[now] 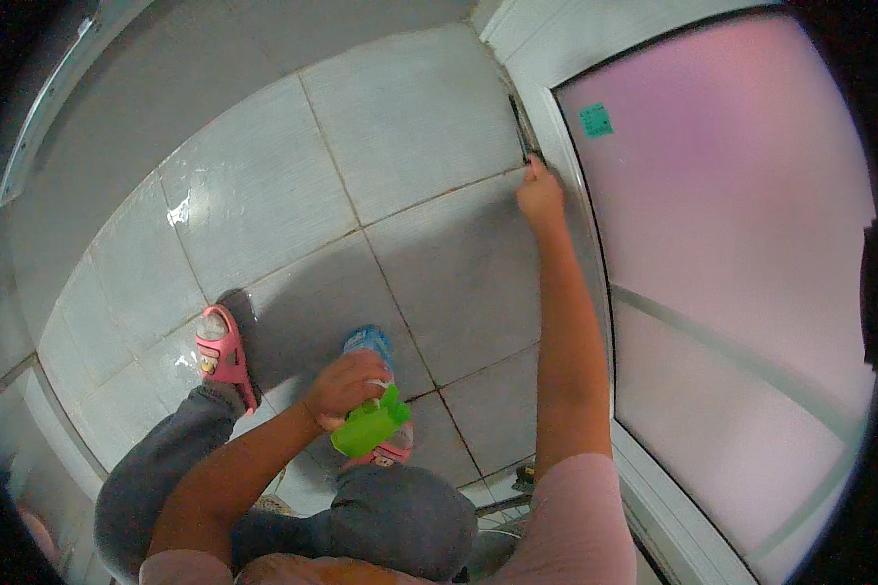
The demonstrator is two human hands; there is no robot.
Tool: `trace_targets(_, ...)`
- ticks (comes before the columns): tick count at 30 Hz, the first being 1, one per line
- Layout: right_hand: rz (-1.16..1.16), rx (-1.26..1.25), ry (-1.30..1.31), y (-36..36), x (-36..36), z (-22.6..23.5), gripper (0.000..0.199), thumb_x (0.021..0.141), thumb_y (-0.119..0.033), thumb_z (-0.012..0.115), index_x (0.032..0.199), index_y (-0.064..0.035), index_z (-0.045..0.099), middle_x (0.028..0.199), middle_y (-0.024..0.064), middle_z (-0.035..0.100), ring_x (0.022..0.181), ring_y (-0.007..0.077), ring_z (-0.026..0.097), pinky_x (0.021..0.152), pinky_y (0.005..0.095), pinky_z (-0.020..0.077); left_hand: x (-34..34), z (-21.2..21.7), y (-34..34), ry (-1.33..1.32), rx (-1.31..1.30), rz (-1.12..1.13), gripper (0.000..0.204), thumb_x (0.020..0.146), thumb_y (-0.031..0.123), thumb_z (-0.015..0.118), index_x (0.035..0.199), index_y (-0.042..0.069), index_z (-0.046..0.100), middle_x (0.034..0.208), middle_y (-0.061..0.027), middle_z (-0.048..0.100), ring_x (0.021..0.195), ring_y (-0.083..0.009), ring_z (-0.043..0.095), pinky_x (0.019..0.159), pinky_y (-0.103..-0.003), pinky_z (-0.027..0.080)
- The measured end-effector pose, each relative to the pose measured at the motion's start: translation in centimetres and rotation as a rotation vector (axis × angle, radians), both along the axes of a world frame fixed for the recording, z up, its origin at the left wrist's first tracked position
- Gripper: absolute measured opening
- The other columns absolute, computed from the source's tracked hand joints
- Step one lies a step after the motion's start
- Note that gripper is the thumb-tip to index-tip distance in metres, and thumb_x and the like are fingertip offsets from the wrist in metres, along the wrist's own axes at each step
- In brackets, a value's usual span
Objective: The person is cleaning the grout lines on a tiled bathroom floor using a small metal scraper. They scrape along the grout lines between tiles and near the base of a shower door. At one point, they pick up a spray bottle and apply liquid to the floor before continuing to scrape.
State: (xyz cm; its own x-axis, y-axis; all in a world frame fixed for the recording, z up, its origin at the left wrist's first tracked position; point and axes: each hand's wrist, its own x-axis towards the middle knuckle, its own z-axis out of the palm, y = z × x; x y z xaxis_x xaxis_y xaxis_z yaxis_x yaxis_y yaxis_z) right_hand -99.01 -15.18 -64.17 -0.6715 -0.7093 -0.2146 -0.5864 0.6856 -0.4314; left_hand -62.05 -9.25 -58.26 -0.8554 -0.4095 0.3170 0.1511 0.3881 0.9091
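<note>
Lower centre of frame: left hand point(344, 387) closed around the green plastic trigger head of a spray bottle point(371, 421), held above the knees, over the grey floor tiles point(263, 195). Blue-capped end of the bottle showing just above the knuckles; rest hidden by the hand. Long axis running roughly lower right to upper left in the picture, green trigger end toward the lower right, blue end toward the upper centre; nozzle direction not readable.

Upper centre-right: right hand point(539, 195) stretched out to the white door frame point(556, 136), fingers curled and pressed at the dark gap beside the frosted pink-tinted glass panel point(732, 224). Whether anything is pinched in the fingers: cannot tell, too small.

Progress, judged only: looks mid-job. Wet sheen on tiles at left of frame, so some spraying probably done; frame edge getting worked now, lower stretch of frame apparently untouched.

Left of centre: pink rubber sandal point(222, 353) flat on the tile. Grey trousers point(166, 468) along the bottom edge.
</note>
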Motion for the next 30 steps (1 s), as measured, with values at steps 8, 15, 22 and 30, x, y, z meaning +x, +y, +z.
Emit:
trace_targets(8, -0.127, 0.124, -0.082, 19.7, 3.1, 1.6, 0.037, 0.087, -0.024, 0.038, 0.121, -0.0113, 0.041, 0.102, 0.0235, 0.053, 0.092, 0.0386, 0.052, 0.079, 0.0403, 0.0419, 0.9, -1.7, 1.0, -0.079, 0.029, 0.035, 0.025, 0.060, 0.018, 0.064, 0.078, 0.005, 0.052, 0.091, -0.0107, 0.056, 0.087, -0.0303, 0.054, 0.076, -0.041, 0.043)
trace_targets(15, -0.062, 0.012, -0.149, 15.4, 5.7, 3.3, 0.036, 0.086, -0.022, 0.040, 0.122, -0.0128, 0.038, 0.095, 0.0221, 0.057, 0.084, 0.0383, 0.056, 0.074, 0.0425, 0.0437, 0.3, -1.0, 0.7, -0.023, -0.038, 0.053, 0.026, 0.059, 0.017, 0.065, 0.079, 0.006, 0.053, 0.090, -0.0101, 0.057, 0.086, -0.0299, 0.054, 0.076, -0.040, 0.043)
trace_targets(22, 0.119, 0.149, -0.047, 8.7, 6.8, 2.1, 0.037, 0.083, -0.015, 0.041, 0.120, -0.0140, 0.041, 0.090, 0.0225, 0.057, 0.084, 0.0396, 0.054, 0.072, 0.0421, 0.0437, 0.4, -0.5, 0.2, -0.046, -0.062, 0.018, 0.025, 0.058, 0.016, 0.066, 0.077, 0.007, 0.052, 0.091, -0.0099, 0.057, 0.086, -0.0298, 0.054, 0.076, -0.040, 0.043)
trace_targets(30, -0.018, 0.153, -0.025, 7.3, 5.8, 1.1, 0.041, 0.083, -0.016, 0.040, 0.124, -0.0099, 0.035, 0.080, 0.0228, 0.058, 0.072, 0.0388, 0.057, 0.064, 0.0465, 0.0449, 0.3, -0.3, 0.2, -0.021, -0.038, 0.021, 0.023, 0.059, 0.012, 0.064, 0.077, 0.006, 0.051, 0.092, -0.0105, 0.057, 0.087, -0.0303, 0.054, 0.075, -0.040, 0.044)
